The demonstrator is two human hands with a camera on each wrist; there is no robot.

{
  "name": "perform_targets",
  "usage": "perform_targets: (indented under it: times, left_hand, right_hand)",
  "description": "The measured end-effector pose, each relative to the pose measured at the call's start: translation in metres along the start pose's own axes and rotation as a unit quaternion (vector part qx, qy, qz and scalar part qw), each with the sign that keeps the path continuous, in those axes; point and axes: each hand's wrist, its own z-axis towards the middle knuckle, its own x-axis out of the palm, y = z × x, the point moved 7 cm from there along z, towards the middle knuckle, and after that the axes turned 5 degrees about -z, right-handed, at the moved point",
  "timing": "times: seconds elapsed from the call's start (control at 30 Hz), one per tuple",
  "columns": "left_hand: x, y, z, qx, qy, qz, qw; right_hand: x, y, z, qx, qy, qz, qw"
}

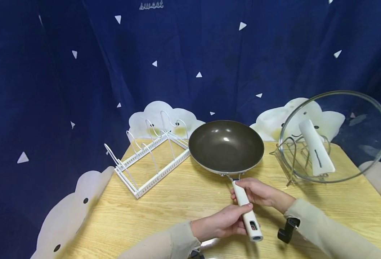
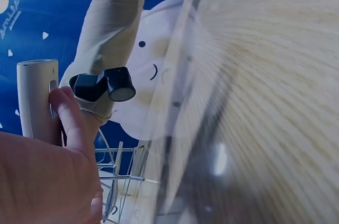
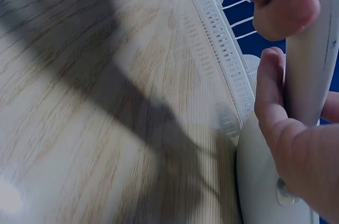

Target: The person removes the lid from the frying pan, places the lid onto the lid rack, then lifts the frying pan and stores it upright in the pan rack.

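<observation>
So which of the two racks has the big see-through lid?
The metal wire rack on the right: the round glass lid rests tilted in it. The white rack on the left has no lid.

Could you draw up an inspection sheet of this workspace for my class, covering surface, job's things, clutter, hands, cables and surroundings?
Surface: wood-grain table, with a bright reflection near the left sleeve.
Job's things: dark-lined pan, its inside visible from above, with a pale handle.
Clutter: other items only: white rack left of the pan; at the right, a glass lid tilted at a metal wire rack.
Hands: left hand grips the handle near its free end; right hand holds it nearer the pan. Black device at the right cuff.
Cables: nothing seen.
Surroundings: dark blue cloth with white triangles and cloud faces.
</observation>
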Motion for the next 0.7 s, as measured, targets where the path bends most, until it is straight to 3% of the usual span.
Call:
perform_targets:
  times: [0.23, 0.37, 0.53, 0.7]
  left_hand:
    - [0.012, 0.008, 0.009, -0.029, 0.031, -0.050, 0.9979]
    - [0.015, 0.010, 0.011, -0.035, 0.031, -0.072, 0.9963]
    - [0.016, 0.011, 0.012, -0.035, 0.016, -0.095, 0.9948]
    - [0.022, 0.009, 0.011, -0.024, 0.026, -0.159, 0.9867]
  right_hand:
    - [-0.002, 0.001, -0.005, 0.022, -0.001, 0.027, 0.999]
    - [-0.002, 0.001, -0.004, 0.033, -0.008, 0.021, 0.999]
    - [-0.001, -0.003, -0.001, 0.051, -0.023, 0.003, 0.998]
    - [0.001, -0.005, 0.002, 0.061, -0.022, 0.035, 0.997]
